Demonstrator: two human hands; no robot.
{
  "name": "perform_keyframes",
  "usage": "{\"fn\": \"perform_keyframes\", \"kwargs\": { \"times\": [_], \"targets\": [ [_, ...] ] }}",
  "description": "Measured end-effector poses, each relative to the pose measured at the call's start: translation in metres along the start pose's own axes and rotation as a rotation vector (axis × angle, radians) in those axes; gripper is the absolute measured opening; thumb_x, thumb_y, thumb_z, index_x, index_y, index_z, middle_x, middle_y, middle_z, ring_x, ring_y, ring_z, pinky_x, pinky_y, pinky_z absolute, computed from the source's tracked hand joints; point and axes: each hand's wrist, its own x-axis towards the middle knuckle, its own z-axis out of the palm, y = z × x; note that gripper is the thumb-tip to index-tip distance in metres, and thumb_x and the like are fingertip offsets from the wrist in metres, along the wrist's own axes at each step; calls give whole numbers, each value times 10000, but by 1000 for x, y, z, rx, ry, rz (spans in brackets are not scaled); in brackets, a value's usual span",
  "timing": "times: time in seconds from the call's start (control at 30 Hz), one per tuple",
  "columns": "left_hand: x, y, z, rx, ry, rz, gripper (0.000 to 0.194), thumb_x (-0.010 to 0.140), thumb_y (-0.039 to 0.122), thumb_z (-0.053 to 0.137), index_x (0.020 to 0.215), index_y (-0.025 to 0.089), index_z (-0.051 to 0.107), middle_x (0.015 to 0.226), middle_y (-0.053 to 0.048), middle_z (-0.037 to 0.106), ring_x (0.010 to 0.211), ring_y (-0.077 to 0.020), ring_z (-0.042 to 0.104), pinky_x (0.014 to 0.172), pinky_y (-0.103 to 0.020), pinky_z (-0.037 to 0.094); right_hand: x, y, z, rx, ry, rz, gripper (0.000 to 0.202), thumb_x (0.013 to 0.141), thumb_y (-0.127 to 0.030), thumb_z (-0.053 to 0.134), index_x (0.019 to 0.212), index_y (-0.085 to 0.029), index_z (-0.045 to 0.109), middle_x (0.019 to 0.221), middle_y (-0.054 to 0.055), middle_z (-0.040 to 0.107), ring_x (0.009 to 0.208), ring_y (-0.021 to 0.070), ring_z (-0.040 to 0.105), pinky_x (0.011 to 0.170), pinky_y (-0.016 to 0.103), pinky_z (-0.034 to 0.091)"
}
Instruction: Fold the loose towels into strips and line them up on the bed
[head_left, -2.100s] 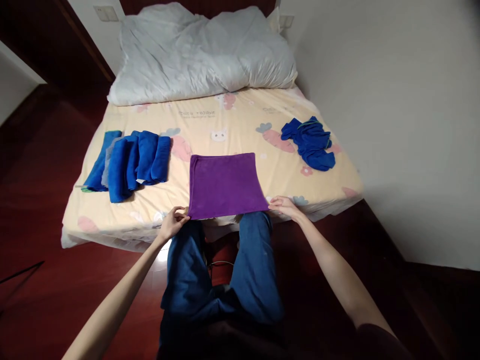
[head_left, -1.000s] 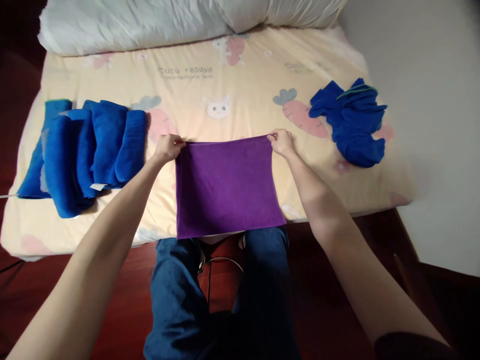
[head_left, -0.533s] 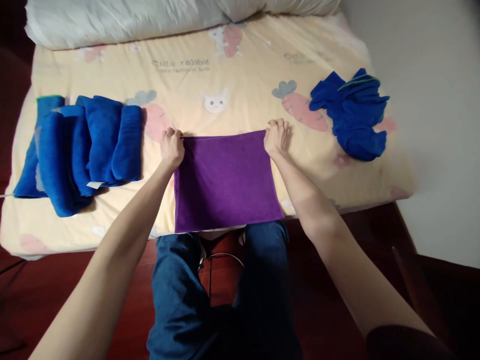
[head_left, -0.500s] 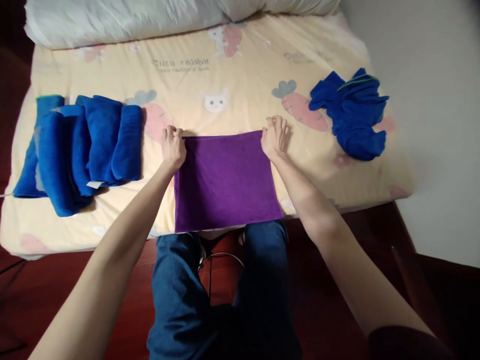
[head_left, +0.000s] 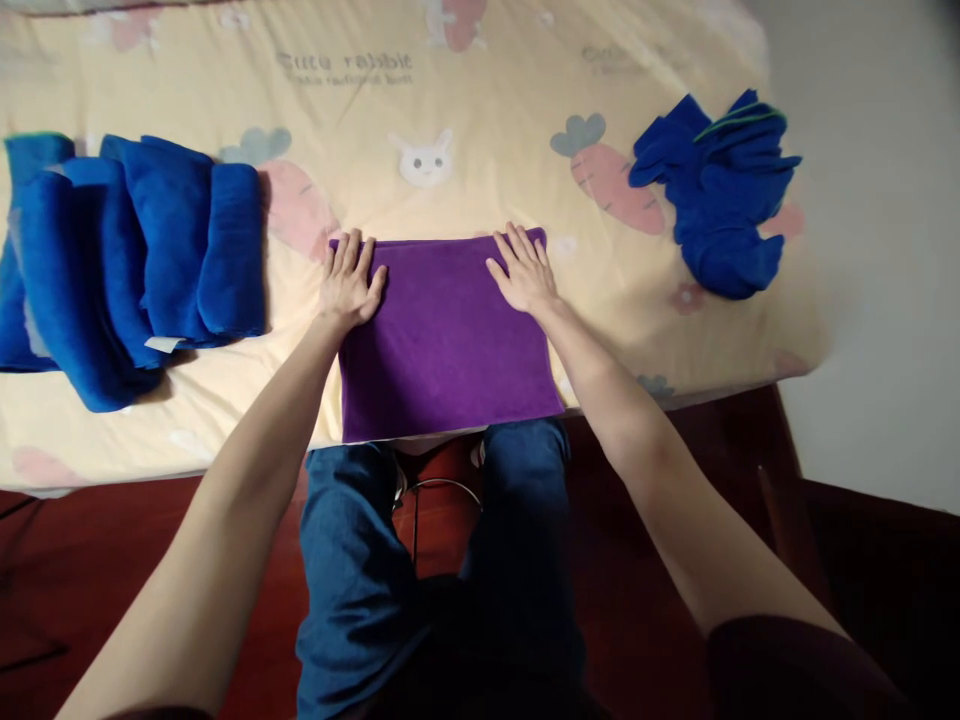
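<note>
Along the front edge of the pale yellow bed (head_left: 150, 430), just beyond the knees (head_left: 525, 455), a purple cloth (head_left: 450, 350) lay flat, its long axis side to side. It stretched from the fingers back toward the body. Fingers spread open, the left hand (head_left: 346, 292) pressed near its far left corner, the right hand (head_left: 531, 284) near its far right; neither was clearly nearer. Outward lay folded blue cloths (head_left: 232, 250) on the left, a crumpled blue cloth (head_left: 731, 210) toward the right edge.

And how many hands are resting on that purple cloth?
2: the left hand at the far left corner of the purple cloth, the right hand near its far right corner. Both in plain view.
</note>
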Motion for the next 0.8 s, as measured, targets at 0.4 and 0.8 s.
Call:
{"fn": "perform_keyframes", "kwargs": {
  "times": [0.4,0.8],
  "targets": [
    [-78,34,-17,-2,-54,64,763,1008,607,291,1622,155,318,1711,-117,224,1610,-285,90,1311,-512,34,-92,-56,-10,-7,-114,-223,738,1041,-450,441,1677,-214,148,1743,44,122,1617,300,65,1320,595,23],
    [-127,74,-25,-38,-105,100,718,1000,572,357,1597,174,382,1708,-99,236,1608,-287,104,1312,-517,36,-142,-66,-12,-14,-99,-184,736,1049,-424,414,1680,-209,103,1740,53,128,1617,294,50,1315,614,30]
  ]
}}
